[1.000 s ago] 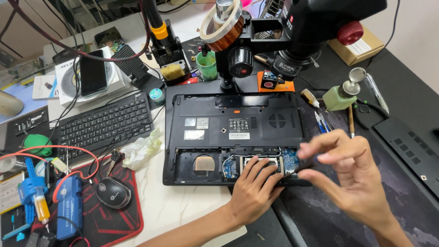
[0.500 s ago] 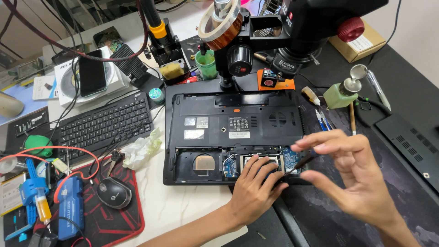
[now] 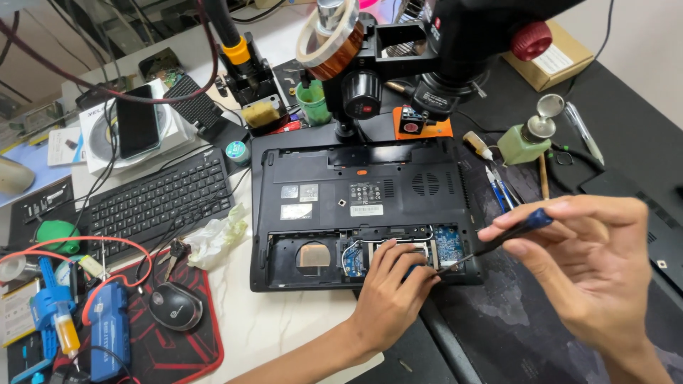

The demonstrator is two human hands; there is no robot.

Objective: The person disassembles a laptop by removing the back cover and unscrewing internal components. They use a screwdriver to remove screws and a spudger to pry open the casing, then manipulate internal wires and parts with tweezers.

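Cluttered bench, with a laptop (image 3: 359,206) lying upside down, its bay open. My left hand (image 3: 390,295) rests fingers-down inside that bay. My right hand (image 3: 590,267) pinches a screwdriver (image 3: 498,238), tip angled toward the bay's edge. Keyboard (image 3: 153,203) lies left.

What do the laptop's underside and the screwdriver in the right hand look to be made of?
Laptop underside: likely matte black moulded plastic, judging by the dull sheen and vent slots. Screwdriver in the right hand: thin dark shaft, probably metal, with a blue cap that looks like plastic.
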